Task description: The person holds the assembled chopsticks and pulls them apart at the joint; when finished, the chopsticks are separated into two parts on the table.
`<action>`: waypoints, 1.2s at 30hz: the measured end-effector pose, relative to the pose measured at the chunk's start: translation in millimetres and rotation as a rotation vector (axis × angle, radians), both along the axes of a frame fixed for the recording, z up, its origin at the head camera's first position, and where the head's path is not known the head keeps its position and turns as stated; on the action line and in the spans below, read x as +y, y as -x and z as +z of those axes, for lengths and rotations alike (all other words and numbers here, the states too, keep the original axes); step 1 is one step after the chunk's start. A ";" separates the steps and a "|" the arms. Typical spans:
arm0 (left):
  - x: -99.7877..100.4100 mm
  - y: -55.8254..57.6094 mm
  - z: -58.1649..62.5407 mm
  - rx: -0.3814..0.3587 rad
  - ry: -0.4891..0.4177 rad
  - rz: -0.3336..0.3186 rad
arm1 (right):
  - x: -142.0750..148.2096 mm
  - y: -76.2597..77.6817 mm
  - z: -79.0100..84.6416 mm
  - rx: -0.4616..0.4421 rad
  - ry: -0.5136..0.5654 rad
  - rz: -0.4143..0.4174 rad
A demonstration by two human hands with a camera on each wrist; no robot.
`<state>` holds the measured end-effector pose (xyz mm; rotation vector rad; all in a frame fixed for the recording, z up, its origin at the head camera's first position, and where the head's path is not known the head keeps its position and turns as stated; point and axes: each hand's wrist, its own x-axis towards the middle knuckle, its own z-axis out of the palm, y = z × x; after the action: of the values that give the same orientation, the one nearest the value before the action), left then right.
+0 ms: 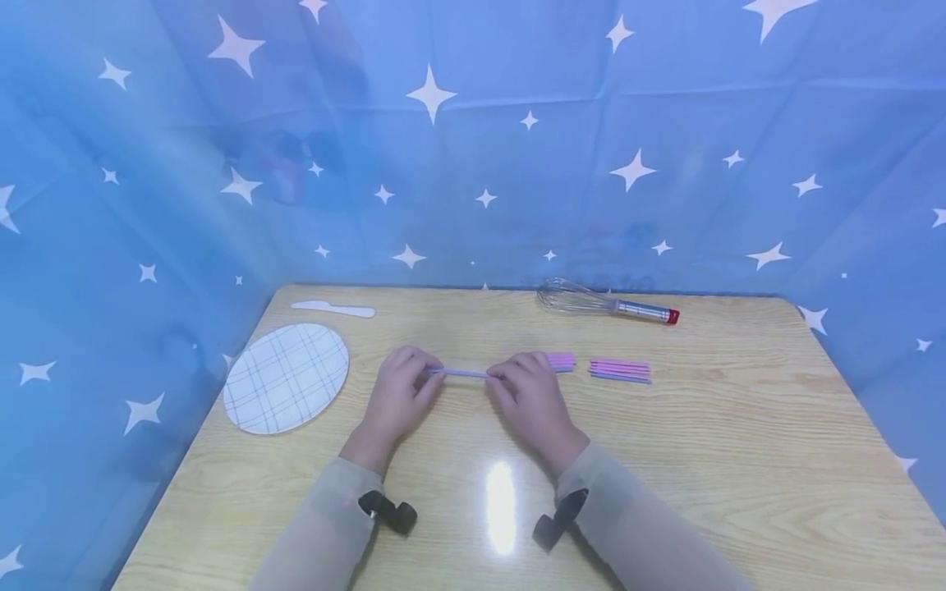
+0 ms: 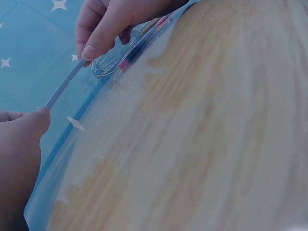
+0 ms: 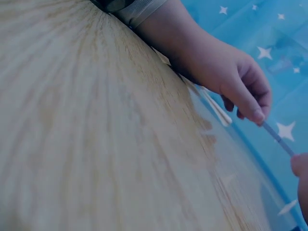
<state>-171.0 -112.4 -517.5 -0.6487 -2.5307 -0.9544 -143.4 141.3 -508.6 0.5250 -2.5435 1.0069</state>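
A thin lavender stick (image 1: 464,373) is held level between my two hands, slightly above the table. My left hand (image 1: 401,392) pinches its left end between thumb and fingers; my right hand (image 1: 530,402) pinches the right end the same way. In the left wrist view the stick (image 2: 58,92) shows a narrow joint near its middle. Just past the right hand lies a group of pink and purple sticks (image 1: 563,361), partly hidden by that hand. Another group of similar sticks (image 1: 619,372) lies farther right.
A round white board with a blue check pattern (image 1: 287,379) lies at the left, with a white knife (image 1: 334,309) behind it. A wire whisk (image 1: 606,305) lies along the back edge of the wooden table (image 1: 739,460). Blue star-patterned cloth (image 1: 488,156) hangs behind and at the sides.
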 end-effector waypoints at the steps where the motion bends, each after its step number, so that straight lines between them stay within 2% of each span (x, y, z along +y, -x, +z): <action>1: 1.0 0.1 0.1 0.012 -0.003 -0.002 | 0.8 0.0 -0.2 0.008 0.011 0.002; 5: 6.2 -0.7 0.5 0.047 -0.016 -0.013 | 4.2 -0.5 -1.1 0.032 0.056 0.004; 13: 15.2 -1.6 -1.5 0.024 0.007 -0.029 | 12.0 -2.8 -5.2 0.057 0.118 -0.020; 21: 23.4 2.3 1.9 0.043 -0.004 -0.032 | 18.3 0.1 -3.2 0.125 0.124 -0.018; 30: 43.9 8.9 1.6 0.038 -0.007 -0.069 | 37.2 -0.5 -4.5 0.187 0.115 -0.035; 36: 60.9 11.8 -0.4 0.089 -0.049 -0.099 | 50.0 -4.4 -2.6 0.183 0.093 -0.064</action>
<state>-182.8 -51.5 -517.9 -0.7901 -2.4092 -0.9945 -139.1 191.3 -511.2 0.4830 -2.3260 1.0002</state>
